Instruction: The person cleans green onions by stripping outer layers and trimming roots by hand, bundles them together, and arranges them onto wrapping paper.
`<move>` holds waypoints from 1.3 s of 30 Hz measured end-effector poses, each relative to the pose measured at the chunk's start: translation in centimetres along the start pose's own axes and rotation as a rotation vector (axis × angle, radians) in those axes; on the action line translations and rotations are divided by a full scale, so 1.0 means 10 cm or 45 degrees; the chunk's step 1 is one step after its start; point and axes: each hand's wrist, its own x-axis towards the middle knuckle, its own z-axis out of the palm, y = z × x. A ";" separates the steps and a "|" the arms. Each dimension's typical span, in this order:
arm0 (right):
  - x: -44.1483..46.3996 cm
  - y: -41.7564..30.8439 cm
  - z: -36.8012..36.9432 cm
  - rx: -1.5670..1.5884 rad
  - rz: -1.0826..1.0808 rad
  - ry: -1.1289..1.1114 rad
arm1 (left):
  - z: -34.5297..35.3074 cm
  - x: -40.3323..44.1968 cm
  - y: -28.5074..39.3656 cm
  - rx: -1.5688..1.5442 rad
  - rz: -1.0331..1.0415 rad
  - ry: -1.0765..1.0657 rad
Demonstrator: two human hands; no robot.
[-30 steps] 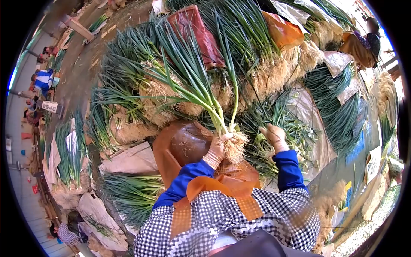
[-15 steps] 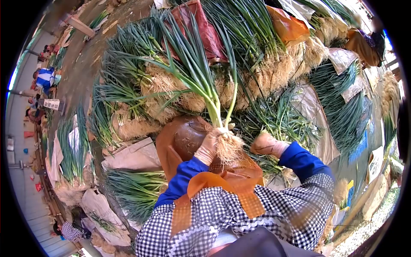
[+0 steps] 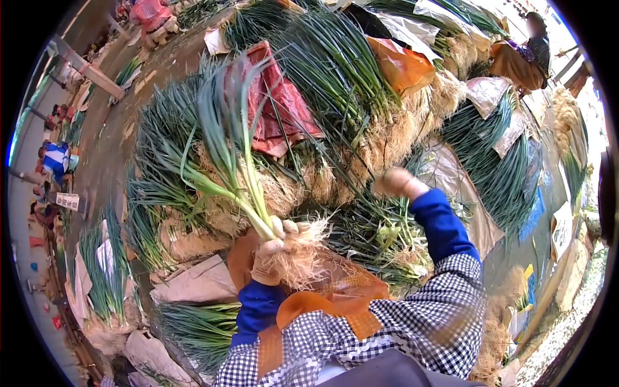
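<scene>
My left hand [image 3: 269,250] is closed round the lower stems of a bunch of green onions [image 3: 250,193]. Their pale, straggly roots [image 3: 295,258] hang out beside the fingers, and the green leaves lean up and to the left, slightly blurred. My right hand [image 3: 398,183] is held out on the right with its fingers curled. It is somewhat smeared, and whatever may be in it cannot be made out. Below it lies a heap of loose leaves and trimmings [image 3: 387,229]. An orange-brown plastic apron [image 3: 351,274] covers my lap.
Large piles of green onions [image 3: 329,64] with matted roots lie ahead, partly under a red sheet [image 3: 274,106] and an orange sheet [image 3: 403,68]. Another pile [image 3: 493,151] is at right, and a smaller one [image 3: 200,326] at left. A person [image 3: 525,58] is at far right.
My left hand has swung left and lower with the green onions, which now tilt left. My right hand has moved up and away from me over the leaf heap. The view has shifted.
</scene>
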 end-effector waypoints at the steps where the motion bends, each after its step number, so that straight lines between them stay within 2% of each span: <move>1: 0.16 0.26 -0.28 0.211 0.054 0.462 | -0.07 0.00 -0.03 0.085 0.006 0.144; 2: 0.33 0.40 -0.49 0.610 0.356 0.958 | -0.10 0.04 -0.11 0.088 -0.097 0.216; 4: 0.61 0.59 -0.83 0.037 0.416 1.022 | -0.14 0.10 -0.40 -0.002 -0.218 0.344; 6: 0.71 0.47 -0.94 -0.053 0.596 0.878 | -0.49 0.10 -0.66 0.031 -0.244 0.350; 7: 0.68 0.48 -0.96 -0.058 0.590 0.880 | -0.35 0.12 -0.62 -0.073 -0.255 0.304; 9: 0.50 0.50 -0.88 0.254 0.237 0.836 | -0.19 0.11 -0.63 -0.267 -0.277 0.217; 10: 0.42 0.40 -0.79 0.578 0.121 0.800 | -0.20 0.11 -0.65 -0.350 -0.279 0.167; 11: 0.33 0.29 -0.69 0.905 0.018 0.752 | -0.20 0.10 -0.66 -0.220 -0.386 0.305; 12: 0.14 0.04 -0.41 1.411 -0.004 0.668 | -0.16 0.08 -0.72 -0.226 -0.385 0.319; 13: -0.14 -0.16 -0.15 1.906 -0.217 0.494 | -0.08 0.09 -0.84 -0.342 -0.492 0.338; 15: -0.71 -0.63 0.12 1.934 -0.385 0.253 | -0.17 -0.04 -1.14 -0.294 -0.628 0.376; 16: -0.72 -0.65 0.45 2.004 -0.493 0.043 | -0.21 -0.10 -1.30 -0.273 -0.697 0.394; 18: -0.89 -0.89 0.64 2.240 -0.381 -0.105 | -0.04 -0.17 -1.30 -0.360 -0.887 0.449; 20: -0.78 -0.80 0.64 1.916 -0.509 -0.004 | -0.17 -0.21 -1.44 -0.218 -0.789 0.534; 21: -0.75 -0.80 0.57 1.808 -0.587 0.256 | -0.23 -0.23 -1.50 -0.123 -0.720 0.521; 22: -0.59 -0.78 0.62 1.762 -0.510 0.405 | -0.25 -0.23 -1.53 -0.030 -0.648 0.504; 23: -0.44 -0.76 0.67 1.710 -0.424 0.547 | -0.20 -0.22 -1.50 0.064 -0.686 0.507; 24: -0.23 -0.78 0.45 1.783 -0.196 0.420 | -0.18 -0.23 -1.51 0.069 -0.680 0.502; 25: 0.27 -0.59 0.75 1.610 -0.186 0.566 | -0.17 -0.22 -1.55 0.120 -0.578 0.530; 27: 0.13 -0.86 0.54 0.452 0.114 0.901 | -0.25 -0.24 -1.59 0.247 -0.466 0.589; 28: 0.08 -0.93 0.56 0.345 0.072 1.150 | -0.30 -0.25 -1.59 0.251 -0.459 0.593; 30: -0.06 -0.97 0.62 0.125 0.177 0.948 | -0.37 -0.26 -1.63 0.349 -0.446 0.648; 31: -0.27 -1.01 0.65 0.218 0.026 0.929 | -0.40 -0.25 -1.66 0.299 -0.413 0.682; 32: -0.46 -1.01 0.77 0.189 -0.203 0.931 | -0.35 -0.24 -1.62 0.245 -0.486 0.754; 34: -0.96 -1.03 0.96 0.739 -0.835 1.051 | -0.34 -0.23 -1.57 0.086 -0.430 0.798; 35: -1.26 -0.90 0.93 0.714 -0.672 0.694 | -0.46 -0.22 -1.61 0.020 -0.421 0.737; 36: -1.39 -0.73 1.08 1.306 -0.454 0.419 | -0.35 -0.22 -1.49 -0.303 -0.497 0.594; 37: -1.51 -0.56 1.04 1.393 -0.015 0.317 | -0.36 -0.22 -1.43 -0.341 -0.489 0.597; 38: -1.39 -0.19 1.07 0.732 0.159 0.229 | -0.34 -0.22 -1.39 -0.385 -0.485 0.600; 39: -1.14 0.31 1.44 0.133 0.269 0.142 | -0.20 -0.23 -1.28 -0.426 -0.502 0.603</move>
